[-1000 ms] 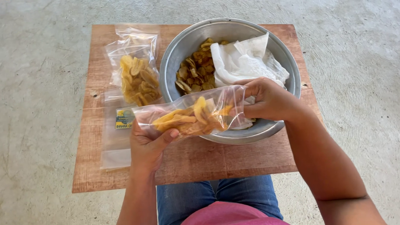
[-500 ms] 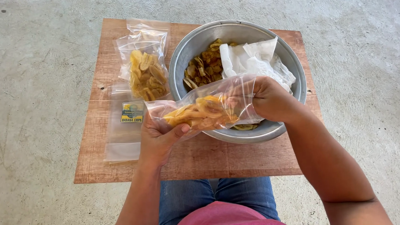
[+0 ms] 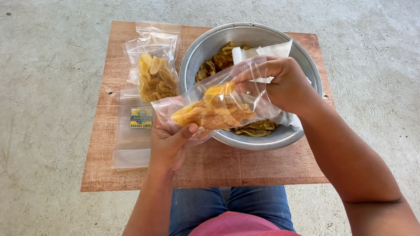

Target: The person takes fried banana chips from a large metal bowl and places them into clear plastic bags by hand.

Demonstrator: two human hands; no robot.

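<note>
Fingers [image 3: 257,68] of the right hand [image 3: 284,84] curl shut over the open upper end of a clear plastic bag [image 3: 219,103]; fingers of the left hand [image 3: 171,143] close on its lower end, thumb on top. Bag is held level between both hands, above the near-left rim of the metal bowl [image 3: 302,62], off the surface. Inside it: yellow banana chips [image 3: 212,111], bunched toward the left end.

Bowl sits on the small wooden surface [image 3: 207,165], right of centre. It holds more chips [image 3: 217,61], darker ones at the back, a few at the front under the bag, plus a stack of white paper or empty bags [image 3: 270,49] on the right side.

Left of the bowl, a filled, flat-lying bag of chips [image 3: 155,71] rests on the surface. Just nearer, an empty labelled bag [image 3: 135,135] lies flat, partly under the filled one.

Surface stands on a bare concrete floor [image 3: 39,92]. Blue jeans [image 3: 200,208] and a pink top [image 3: 243,230] show at the bottom edge.
</note>
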